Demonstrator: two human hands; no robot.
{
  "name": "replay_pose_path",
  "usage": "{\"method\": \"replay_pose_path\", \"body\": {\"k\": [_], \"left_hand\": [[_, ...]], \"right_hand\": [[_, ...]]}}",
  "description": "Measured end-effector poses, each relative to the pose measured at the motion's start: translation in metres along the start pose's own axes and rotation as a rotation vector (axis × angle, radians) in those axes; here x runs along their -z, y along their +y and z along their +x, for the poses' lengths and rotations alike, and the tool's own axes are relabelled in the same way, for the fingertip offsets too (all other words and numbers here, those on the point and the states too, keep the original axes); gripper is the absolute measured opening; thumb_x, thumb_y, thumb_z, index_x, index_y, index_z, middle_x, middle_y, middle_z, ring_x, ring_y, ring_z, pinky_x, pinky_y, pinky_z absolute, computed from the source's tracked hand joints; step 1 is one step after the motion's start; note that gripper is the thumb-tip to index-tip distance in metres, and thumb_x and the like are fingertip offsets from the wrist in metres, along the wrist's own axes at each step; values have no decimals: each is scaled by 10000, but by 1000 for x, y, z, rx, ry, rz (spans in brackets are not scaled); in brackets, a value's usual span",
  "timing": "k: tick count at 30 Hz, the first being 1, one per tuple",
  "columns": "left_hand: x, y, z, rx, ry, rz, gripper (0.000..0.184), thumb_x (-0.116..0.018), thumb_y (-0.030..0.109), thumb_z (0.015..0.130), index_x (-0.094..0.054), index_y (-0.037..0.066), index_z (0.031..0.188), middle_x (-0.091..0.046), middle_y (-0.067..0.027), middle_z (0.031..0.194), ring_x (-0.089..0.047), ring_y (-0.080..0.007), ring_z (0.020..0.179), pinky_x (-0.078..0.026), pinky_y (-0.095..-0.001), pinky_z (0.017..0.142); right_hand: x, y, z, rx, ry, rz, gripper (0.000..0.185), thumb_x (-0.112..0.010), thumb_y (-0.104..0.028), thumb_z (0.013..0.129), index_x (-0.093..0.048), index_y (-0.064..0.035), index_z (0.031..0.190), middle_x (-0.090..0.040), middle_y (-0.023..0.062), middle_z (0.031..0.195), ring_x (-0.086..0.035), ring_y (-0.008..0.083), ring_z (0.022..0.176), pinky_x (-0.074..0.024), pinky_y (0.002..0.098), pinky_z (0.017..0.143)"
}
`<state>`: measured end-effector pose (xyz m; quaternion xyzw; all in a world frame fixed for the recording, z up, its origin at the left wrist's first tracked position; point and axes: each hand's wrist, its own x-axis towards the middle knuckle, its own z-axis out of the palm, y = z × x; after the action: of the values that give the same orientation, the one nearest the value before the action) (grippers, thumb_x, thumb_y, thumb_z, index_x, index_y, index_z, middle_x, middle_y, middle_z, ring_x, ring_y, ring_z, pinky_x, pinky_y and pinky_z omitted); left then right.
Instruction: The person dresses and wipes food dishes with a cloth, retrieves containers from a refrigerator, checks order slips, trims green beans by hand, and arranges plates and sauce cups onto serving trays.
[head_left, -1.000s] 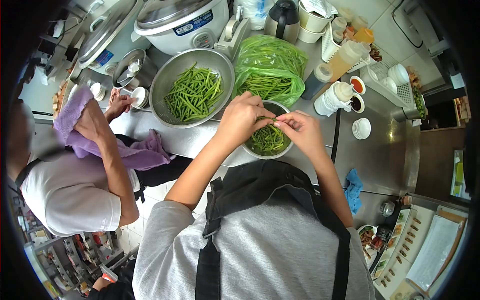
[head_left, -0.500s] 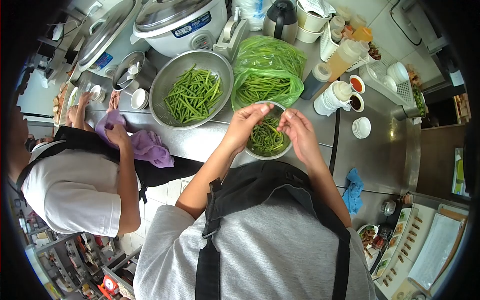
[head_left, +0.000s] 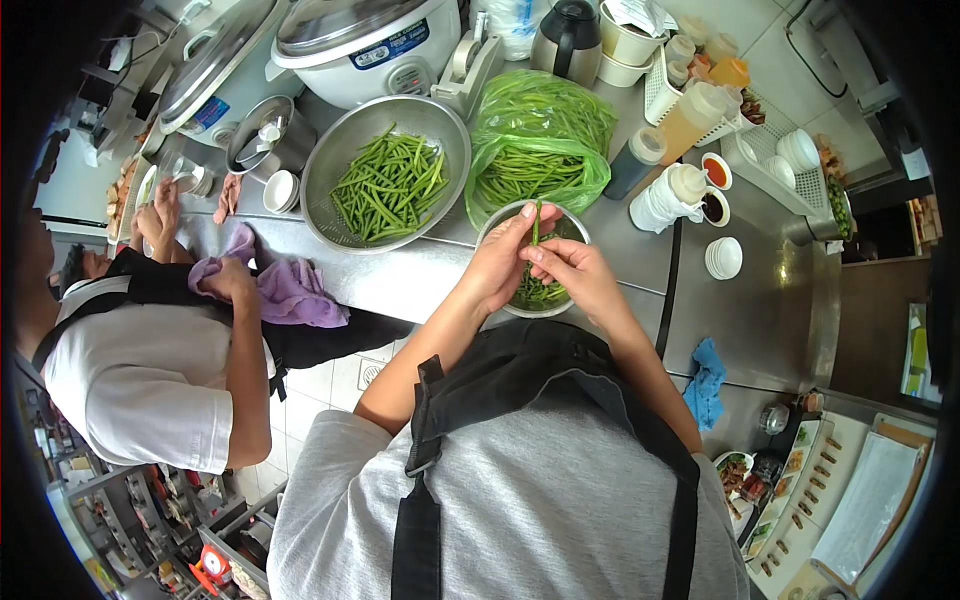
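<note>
Above a small metal bowl [head_left: 580,225], my left hand [head_left: 505,255] and my right hand [head_left: 570,268] meet with a green bean [head_left: 537,225] between them. The bean stands roughly upright, pinched by the fingers of both hands. Short green pieces [head_left: 540,293] lie in the bowl below, partly hidden by my hands. A large perforated colander [head_left: 318,215] to the left holds long green beans [head_left: 385,190]. Directly behind the bowl, an opened green plastic bag [head_left: 545,105] is full of more beans.
At left, a co-worker [head_left: 150,360] handles a purple cloth [head_left: 300,295] by the counter edge. Rice cookers [head_left: 365,50] and a thermos jug [head_left: 567,45] stand behind. Sauce bottles [head_left: 695,115], small white bowls [head_left: 723,257] and a blue cloth [head_left: 706,385] are on the right.
My hands have come together over the bowl, and a green bean now shows between them. The co-worker's hand with the purple cloth has shifted slightly downward.
</note>
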<state>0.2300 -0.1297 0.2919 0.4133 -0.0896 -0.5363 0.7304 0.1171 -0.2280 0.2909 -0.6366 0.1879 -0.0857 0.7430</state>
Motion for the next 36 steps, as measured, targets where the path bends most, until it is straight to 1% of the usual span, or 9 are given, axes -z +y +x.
{"method": "replay_pose_path", "body": {"k": [6, 13, 17, 19, 21, 23, 25, 31, 36], "left_hand": [[19, 7, -1, -273, -34, 439, 248, -622, 230, 919, -639, 15, 1042, -653, -93, 1059, -603, -168, 991, -466, -309, 877], [29, 20, -13, -157, 169, 129, 180, -639, 191, 902, -669, 23, 960, -659, -83, 998, -647, -158, 863, -522, -308, 848], [71, 61, -1, -543, 399, 455, 182, -660, 81, 862, -675, 21, 1033, -672, -90, 1016, -640, -122, 824, -502, -276, 794], [99, 85, 5, -696, 632, 1089, 416, -740, 102, 775, -636, 54, 1175, -669, -127, 1061, -643, -212, 913, -501, -314, 825], [86, 96, 6, -971, 931, 1684, 434, -755, 110, 737, -643, 58, 1154, -667, -152, 1048, -640, -255, 944, -503, -341, 828], [75, 92, 26, -1030, 653, 1605, 375, -739, 108, 739, -663, 51, 1102, -670, -155, 1012, -648, -263, 924, -506, -346, 816], [45, 67, 46, -673, 376, 1292, 217, -708, 153, 784, -710, 69, 984, -700, -123, 856, -675, -251, 766, -524, -353, 721], [40, 18, 121, -466, 216, 1761, 206, -727, 246, 735, -725, 109, 889, -684, -148, 774, -662, -316, 748, -525, -406, 713], [4, 38, 79, -798, 127, 1551, 129, -705, 134, 703, -657, 88, 814, -669, -102, 796, -642, -293, 806, -519, -387, 711]], "right_hand": [[7, 1, -2, 11, 43, -150, 231, -571, -211, 943, -681, -10, 974, -632, -9, 791, -533, 42, 711, -427, 199, 646], [16, -3, 0, 58, 145, 271, 245, -512, -143, 967, -612, 13, 1127, -641, 59, 1015, -573, 92, 869, -447, 237, 783], [22, 11, -5, 205, 113, -295, 264, -564, -127, 932, -630, -24, 1165, -661, 109, 1092, -614, 141, 935, -474, 279, 823], [25, 13, -7, 404, 176, -729, 215, -603, -141, 909, -679, -35, 1080, -685, 128, 1011, -628, 136, 902, -483, 284, 804], [22, -3, -10, 107, 187, -681, 153, -647, -154, 872, -711, -43, 955, -696, 149, 919, -660, 179, 800, -492, 277, 729], [17, -23, -11, -187, 161, -688, 147, -662, -162, 861, -712, -33, 911, -702, 144, 883, -669, 205, 740, -499, 287, 694], [17, -13, -7, -70, 153, -656, 160, -666, -168, 860, -704, -23, 916, -703, 135, 853, -663, 185, 695, -501, 287, 668], [23, 10, -2, 179, 212, -399, 197, -620, -177, 899, -681, -22, 1003, -699, 90, 820, -640, 115, 701, -496, 261, 668], [43, -5, -4, 36, 285, -324, 305, -515, -276, 970, -656, -21, 1063, -664, 47, 800, -613, 107, 712, -483, 239, 670]]}}
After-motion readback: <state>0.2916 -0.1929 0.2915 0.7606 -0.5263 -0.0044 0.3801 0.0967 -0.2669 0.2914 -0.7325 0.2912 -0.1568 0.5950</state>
